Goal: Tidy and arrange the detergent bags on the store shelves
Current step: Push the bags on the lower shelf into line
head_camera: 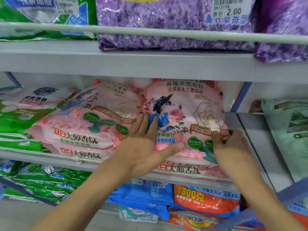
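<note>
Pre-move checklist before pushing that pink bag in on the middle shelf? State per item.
1. Left hand flat on the top pink bag: ok.
2. Right hand gripping the bag's right side: cannot tell, fingers curled at its edge.
3. Bag fully on the shelf: not ok, its lower edge hangs over the shelf lip.
4. Bag clear of the right divider: cannot tell.
5. Neighbouring pink stack squared up: not ok, it lies tilted.
</note>
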Motion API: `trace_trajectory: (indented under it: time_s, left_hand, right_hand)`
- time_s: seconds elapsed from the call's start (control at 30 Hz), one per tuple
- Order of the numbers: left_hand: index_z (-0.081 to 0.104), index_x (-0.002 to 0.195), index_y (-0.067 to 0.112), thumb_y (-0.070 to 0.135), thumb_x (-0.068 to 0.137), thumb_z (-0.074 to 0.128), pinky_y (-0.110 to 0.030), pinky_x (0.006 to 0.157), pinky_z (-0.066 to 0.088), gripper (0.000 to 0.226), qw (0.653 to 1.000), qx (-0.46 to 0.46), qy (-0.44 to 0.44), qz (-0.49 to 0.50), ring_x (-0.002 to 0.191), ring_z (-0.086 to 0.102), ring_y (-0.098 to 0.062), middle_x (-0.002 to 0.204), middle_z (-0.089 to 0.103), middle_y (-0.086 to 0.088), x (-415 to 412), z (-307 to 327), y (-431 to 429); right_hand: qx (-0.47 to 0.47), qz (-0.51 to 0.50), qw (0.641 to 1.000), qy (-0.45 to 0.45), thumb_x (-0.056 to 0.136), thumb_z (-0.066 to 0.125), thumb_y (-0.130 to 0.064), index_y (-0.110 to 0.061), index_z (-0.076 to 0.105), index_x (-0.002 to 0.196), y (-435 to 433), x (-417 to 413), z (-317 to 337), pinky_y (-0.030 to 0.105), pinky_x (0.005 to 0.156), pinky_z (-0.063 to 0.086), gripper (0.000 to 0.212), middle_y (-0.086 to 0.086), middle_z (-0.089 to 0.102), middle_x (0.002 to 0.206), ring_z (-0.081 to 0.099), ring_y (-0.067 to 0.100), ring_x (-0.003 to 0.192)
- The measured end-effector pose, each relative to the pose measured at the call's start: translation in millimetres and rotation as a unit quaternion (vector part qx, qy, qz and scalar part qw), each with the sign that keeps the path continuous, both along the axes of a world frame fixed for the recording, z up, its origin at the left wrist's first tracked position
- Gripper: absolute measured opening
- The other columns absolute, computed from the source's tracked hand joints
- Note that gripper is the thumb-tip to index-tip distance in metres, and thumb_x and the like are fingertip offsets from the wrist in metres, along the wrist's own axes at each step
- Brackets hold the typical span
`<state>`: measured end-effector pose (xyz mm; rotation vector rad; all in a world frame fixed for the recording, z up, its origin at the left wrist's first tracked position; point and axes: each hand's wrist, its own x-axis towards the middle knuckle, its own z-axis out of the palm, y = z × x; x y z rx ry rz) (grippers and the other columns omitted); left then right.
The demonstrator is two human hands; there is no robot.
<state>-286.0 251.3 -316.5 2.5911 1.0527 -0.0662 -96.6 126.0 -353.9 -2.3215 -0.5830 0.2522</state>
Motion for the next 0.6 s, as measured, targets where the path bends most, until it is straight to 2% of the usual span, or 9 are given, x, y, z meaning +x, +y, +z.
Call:
trace_trajectory:
  time_s: [0.1, 0.17, 0.3, 0.37, 0.43, 0.47, 0.5, 0.53, 0.6]
  left_hand:
    - [-0.003, 0.163, 0.028, 0.085, 0.085, 0.012, -0.031, 0.121, -0.009, 0.098, 0.999, -0.041, -0.002, 0.01, 0.155, -0.017, -0.011, 0.171, -0.013, 0.006, 4.5, 9.8, 4.8]
    - [0.016, 0.16, 0.024, 0.076, 0.094, 0.019, -0.036, 0.124, 0.007, 0.084, 0.998, -0.03, -0.047, 0.031, 0.155, 0.006, -0.015, 0.168, 0.011, 0.002, 8.2, 13.0, 9.5]
    - [0.038, 0.146, 0.008, 0.061, 0.103, 0.032, -0.043, 0.118, 0.021, 0.069, 0.993, 0.017, -0.064, 0.102, 0.145, 0.024, -0.032, 0.155, 0.032, -0.015, 29.2, 21.6, 24.0]
    - [0.051, 0.136, 0.004, 0.051, 0.108, 0.031, -0.047, 0.11, 0.036, 0.058, 0.984, -0.013, -0.104, 0.145, 0.134, 0.044, -0.041, 0.146, 0.048, -0.023, 49.6, 21.4, 54.1]
    - [0.063, 0.11, 0.005, 0.049, 0.106, 0.037, -0.04, 0.083, 0.054, 0.051, 0.951, -0.096, -0.222, 0.195, 0.093, 0.065, -0.035, 0.111, 0.068, -0.021, 65.7, 18.7, 84.5]
    - [0.063, 0.097, 0.01, 0.051, 0.105, 0.039, -0.032, 0.069, 0.051, 0.048, 0.93, -0.134, -0.269, 0.212, 0.074, 0.062, -0.026, 0.092, 0.067, -0.013, 70.7, 16.9, 95.6]
    - [0.062, 0.093, 0.016, 0.056, 0.104, 0.04, -0.027, 0.065, 0.045, 0.047, 0.916, -0.163, -0.294, 0.219, 0.066, 0.055, -0.018, 0.082, 0.062, -0.005, 73.6, 13.7, 104.4]
    - [0.061, 0.097, 0.018, 0.061, 0.102, 0.04, -0.026, 0.065, 0.042, 0.048, 0.908, -0.186, -0.303, 0.223, 0.064, 0.051, -0.013, 0.078, 0.057, 0.001, 75.3, 10.7, 110.0]
    - [0.059, 0.111, 0.013, 0.067, 0.098, 0.045, -0.029, 0.063, 0.042, 0.057, 0.902, -0.202, -0.299, 0.238, 0.062, 0.049, -0.014, 0.076, 0.054, 0.0, 75.9, 7.3, 116.0]
  right_hand:
    - [-0.03, 0.004, 0.993, 0.116, 0.096, 0.056, -0.058, -0.006, 0.053, 0.106, -2.7, 15.2, 1.2, 0.033, 0.062, 0.041, 0.054, 0.01, 0.065, 0.084, 0.062, 0.028, 0.076]
    - [0.004, 0.001, 0.992, 0.13, 0.09, 0.06, -0.065, -0.008, 0.061, 0.1, -6.9, 18.5, 1.8, 0.03, 0.056, 0.039, 0.058, 0.009, 0.068, 0.078, 0.064, 0.024, 0.067]
    - [0.024, 0.028, 0.986, 0.165, 0.091, 0.064, -0.059, -0.003, 0.062, 0.089, -7.0, 22.8, 12.7, 0.026, 0.049, 0.043, 0.056, 0.006, 0.068, 0.06, 0.066, 0.02, 0.053]
    - [0.056, 0.015, 0.982, 0.179, 0.081, 0.063, -0.075, -0.004, 0.064, 0.101, 7.4, 36.9, 21.4, 0.03, 0.068, 0.048, 0.074, 0.008, 0.073, 0.082, 0.07, 0.025, 0.077]
    - [0.126, -0.008, 0.977, 0.169, 0.074, 0.06, -0.085, -0.01, 0.066, 0.108, 26.1, 53.3, 28.7, 0.039, 0.087, 0.05, 0.082, 0.011, 0.073, 0.107, 0.069, 0.031, 0.102]
    - [0.134, -0.015, 0.977, 0.165, 0.074, 0.057, -0.087, -0.012, 0.066, 0.11, 37.6, 62.0, 31.1, 0.042, 0.094, 0.051, 0.084, 0.014, 0.071, 0.116, 0.067, 0.034, 0.108]
    - [0.134, -0.01, 0.977, 0.167, 0.077, 0.054, -0.086, -0.012, 0.066, 0.119, 47.9, 67.1, 34.0, 0.045, 0.099, 0.052, 0.086, 0.017, 0.069, 0.123, 0.066, 0.036, 0.112]
    - [0.124, -0.006, 0.977, 0.173, 0.084, 0.052, -0.081, -0.011, 0.064, 0.125, 57.0, 69.9, 37.1, 0.046, 0.102, 0.052, 0.082, 0.019, 0.067, 0.124, 0.066, 0.037, 0.111]
    - [0.117, -0.007, 0.978, 0.173, 0.095, 0.05, -0.068, -0.008, 0.063, 0.118, 72.0, 76.5, 36.1, 0.037, 0.094, 0.055, 0.066, 0.017, 0.068, 0.109, 0.067, 0.033, 0.098]
